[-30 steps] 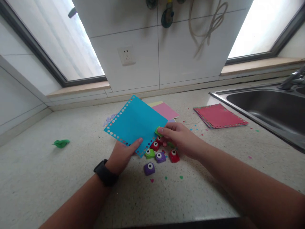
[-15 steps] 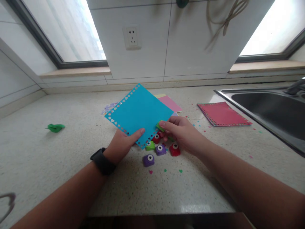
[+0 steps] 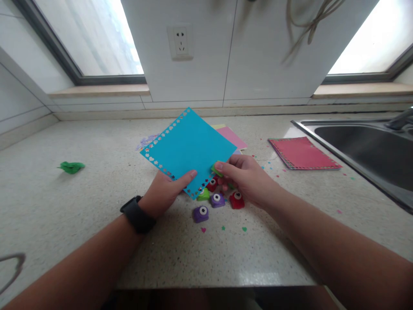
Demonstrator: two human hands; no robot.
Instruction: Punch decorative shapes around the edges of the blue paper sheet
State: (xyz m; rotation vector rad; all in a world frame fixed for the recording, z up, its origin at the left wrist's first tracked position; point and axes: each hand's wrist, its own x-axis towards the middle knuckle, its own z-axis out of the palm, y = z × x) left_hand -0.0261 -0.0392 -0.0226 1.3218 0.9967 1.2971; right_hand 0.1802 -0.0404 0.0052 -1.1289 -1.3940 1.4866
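Note:
A blue paper sheet (image 3: pixel 190 148) with small shapes cut along its left and lower edges is tilted above the counter. My left hand (image 3: pixel 166 189) grips its lower left edge, thumb on top. In my right hand (image 3: pixel 243 174) is a green craft punch (image 3: pixel 217 169), pinched at the sheet's lower right edge. Below the sheet lie another green punch (image 3: pixel 203 194), two purple punches (image 3: pixel 201 214) and red punches (image 3: pixel 237 200). The fingers under the sheet are hidden.
Red punched sheets (image 3: pixel 305 153) lie in a stack beside the sink (image 3: pixel 364 140). Pink paper (image 3: pixel 232 137) and other sheets rest behind the blue one. At the left is a crumpled green thing (image 3: pixel 71 167). Paper cutouts (image 3: pixel 244 229) dot the speckled counter (image 3: pixel 180 258).
The view has tipped down slightly, and the wall outlet sits higher in the picture. Both hands keep their hold on the sheet and the green punch, with barely any movement.

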